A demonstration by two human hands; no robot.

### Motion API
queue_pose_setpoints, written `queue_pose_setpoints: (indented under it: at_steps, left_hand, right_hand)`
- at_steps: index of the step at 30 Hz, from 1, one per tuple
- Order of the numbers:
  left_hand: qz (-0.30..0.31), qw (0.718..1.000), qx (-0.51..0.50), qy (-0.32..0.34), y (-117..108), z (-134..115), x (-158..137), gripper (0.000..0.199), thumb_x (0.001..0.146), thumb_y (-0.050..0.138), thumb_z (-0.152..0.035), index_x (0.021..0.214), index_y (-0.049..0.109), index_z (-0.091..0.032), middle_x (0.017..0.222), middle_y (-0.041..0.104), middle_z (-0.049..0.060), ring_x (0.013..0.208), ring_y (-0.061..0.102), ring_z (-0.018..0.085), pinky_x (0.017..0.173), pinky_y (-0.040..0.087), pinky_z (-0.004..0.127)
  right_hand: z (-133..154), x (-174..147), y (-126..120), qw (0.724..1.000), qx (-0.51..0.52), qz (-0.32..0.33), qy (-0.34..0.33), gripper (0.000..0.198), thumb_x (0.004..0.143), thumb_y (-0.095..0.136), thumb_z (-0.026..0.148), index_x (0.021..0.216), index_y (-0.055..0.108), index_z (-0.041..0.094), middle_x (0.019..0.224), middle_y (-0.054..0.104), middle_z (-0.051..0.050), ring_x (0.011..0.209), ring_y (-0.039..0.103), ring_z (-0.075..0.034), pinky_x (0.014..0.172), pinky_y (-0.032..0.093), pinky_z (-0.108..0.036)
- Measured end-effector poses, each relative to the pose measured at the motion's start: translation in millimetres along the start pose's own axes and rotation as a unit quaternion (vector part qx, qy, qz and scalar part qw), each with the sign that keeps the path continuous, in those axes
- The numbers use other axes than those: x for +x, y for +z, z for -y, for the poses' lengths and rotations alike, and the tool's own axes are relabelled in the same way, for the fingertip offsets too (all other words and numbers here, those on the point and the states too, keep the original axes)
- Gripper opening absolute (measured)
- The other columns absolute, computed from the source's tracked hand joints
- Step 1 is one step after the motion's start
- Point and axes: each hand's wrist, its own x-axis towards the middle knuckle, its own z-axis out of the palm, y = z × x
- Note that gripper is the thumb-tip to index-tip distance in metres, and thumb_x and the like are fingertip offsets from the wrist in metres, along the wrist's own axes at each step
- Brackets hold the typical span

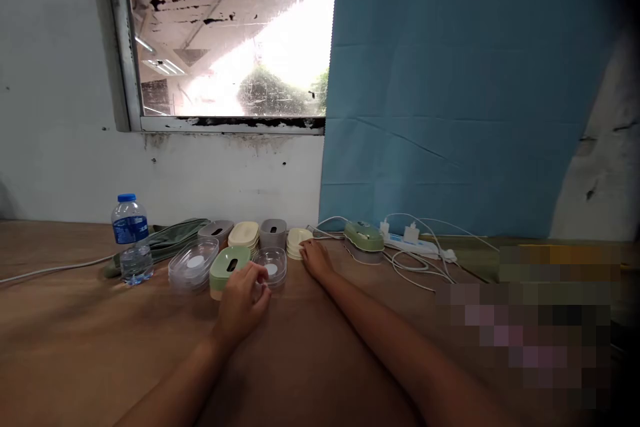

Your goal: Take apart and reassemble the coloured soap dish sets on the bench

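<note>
White wall [50, 113] closes off the far side. Brown flat tabletop [300, 360] butts against it; far edge visible, near edge out of frame. Smooth blue fabric sheet [450, 80] covers the wall on the right, metal-framed glass window [230, 33] left of it.

Long dark green fabric bag [175, 238] lies far left, close to the wall. White plastic power strip [417, 247] far right, loose white cables [425, 272] looped on its near side.

Clear plastic bottle with blue cap and label [131, 240] stands upright, left, just beside the bag.

Left hand [245, 293]: fingers bent, at the near right side of the green rounded plastic box with slotted top [220, 270]. Grip: can't tell. Right hand [317, 258]: palm down, fingers on the right side of the short cream plastic stack [297, 240]. Can't tell if it grips.

Clear plastic tray stack [193, 265] left of the green box; second clear tray [278, 260] right of it. Far row: two grey slotted boxes, taller cream stack [243, 235] between. Green-lidded grey box [364, 240] right of right hand.

Clearance: wide between forearms and near left; tight among the boxes.
</note>
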Motion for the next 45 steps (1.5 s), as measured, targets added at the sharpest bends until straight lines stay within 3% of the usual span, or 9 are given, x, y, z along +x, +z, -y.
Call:
queue_pose_setpoints:
  at_steps: [6,11,20,23,27,34,39,42,45]
  left_hand:
    - [0.021,0.978,0.197,-0.072,-0.6,31.1,6.7,0.029,0.069,0.046,-0.019,0.097,0.051,-0.012,0.102,0.052,0.013,0.097,0.044,0.028,0.084,0.032,0.038]
    - [0.106,0.973,0.189,-0.08,4.8,53.2,6.2,0.041,0.075,0.042,-0.02,0.112,0.047,-0.004,0.107,0.053,0.018,0.103,0.045,0.029,0.088,0.031,0.039]
    - [0.13,0.981,0.135,-0.041,-2.5,56.7,10.0,0.028,0.08,0.04,-0.022,0.099,0.056,-0.009,0.095,0.057,0.015,0.088,0.053,0.025,0.077,0.041,0.035]
    - [0.061,0.989,0.134,-0.011,-2.1,52.4,10.0,0.028,0.081,0.039,-0.025,0.101,0.054,-0.011,0.097,0.056,0.013,0.09,0.052,0.025,0.08,0.04,0.037]
    - [-0.028,0.991,0.105,0.076,-2.7,31.2,6.7,0.03,0.083,0.041,-0.029,0.109,0.05,-0.018,0.098,0.057,0.008,0.095,0.048,0.024,0.087,0.035,0.039]
    - [0.166,0.96,-0.089,0.206,5.0,-28.9,-9.9,0.03,0.083,0.046,-0.029,0.112,0.051,-0.024,0.102,0.059,0.005,0.093,0.051,0.019,0.086,0.035,0.035]
    - [0.296,0.911,-0.162,0.238,7.6,-41.5,-15.5,0.031,0.077,0.053,-0.022,0.108,0.054,-0.025,0.1,0.06,0.004,0.095,0.052,0.017,0.09,0.032,0.034]
    - [0.312,0.903,-0.186,0.23,7.8,-38.8,-16.9,0.033,0.075,0.054,-0.021,0.108,0.055,-0.024,0.098,0.06,0.005,0.093,0.052,0.018,0.088,0.035,0.034]
    - [0.312,0.904,-0.188,0.223,7.7,-38.6,-17.5,0.033,0.076,0.053,-0.022,0.109,0.055,-0.024,0.101,0.059,0.006,0.095,0.051,0.019,0.088,0.035,0.034]
  right_hand:
    - [-4.0,-13.0,-14.9,0.996,0.082,-0.043,-0.008,0.024,0.086,0.036,0.023,0.096,0.056,0.014,0.098,0.056,-0.01,0.093,0.052,-0.02,0.081,0.043,-0.035]
    - [0.5,-73.8,-66.6,0.99,0.133,-0.042,-0.035,0.022,0.085,0.037,0.028,0.096,0.052,0.017,0.093,0.055,-0.008,0.082,0.054,-0.018,0.072,0.046,-0.03]
    - [8.0,-151.7,-160.8,0.929,0.17,0.236,-0.228,0.021,0.087,0.032,0.023,0.099,0.048,0.021,0.099,0.054,-0.008,0.091,0.052,-0.017,0.081,0.044,-0.031]
    - [7.6,-147.5,-162.1,0.92,0.142,0.267,-0.251,0.022,0.087,0.033,0.021,0.095,0.053,0.021,0.095,0.058,-0.007,0.089,0.054,-0.016,0.08,0.044,-0.03]
    - [-5.9,-142.6,-153.0,0.94,0.136,0.204,-0.236,0.019,0.085,0.038,0.021,0.095,0.054,0.02,0.095,0.061,-0.007,0.092,0.054,-0.018,0.083,0.043,-0.033]
    - [-17.3,-147.5,-152.2,0.971,0.178,-0.006,-0.158,0.05,0.079,0.047,0.024,0.125,0.027,0.024,0.128,0.035,-0.011,0.116,0.038,-0.023,0.095,0.035,-0.041]
    - [-7.7,-146.8,-159.6,0.955,0.149,0.151,-0.21,0.065,0.068,0.059,0.029,0.126,0.032,0.024,0.132,0.031,-0.01,0.121,0.031,-0.026,0.098,0.03,-0.042]
    - [-1.3,-146.7,-161.9,0.933,0.136,0.263,-0.203,0.077,0.061,0.065,0.032,0.129,0.031,0.023,0.136,0.026,-0.01,0.123,0.029,-0.026,0.099,0.03,-0.041]
    - [0.6,-146.5,-162.6,0.929,0.139,0.293,-0.177,0.083,0.06,0.066,0.034,0.132,0.026,0.022,0.139,0.022,-0.01,0.125,0.026,-0.026,0.101,0.027,-0.04]
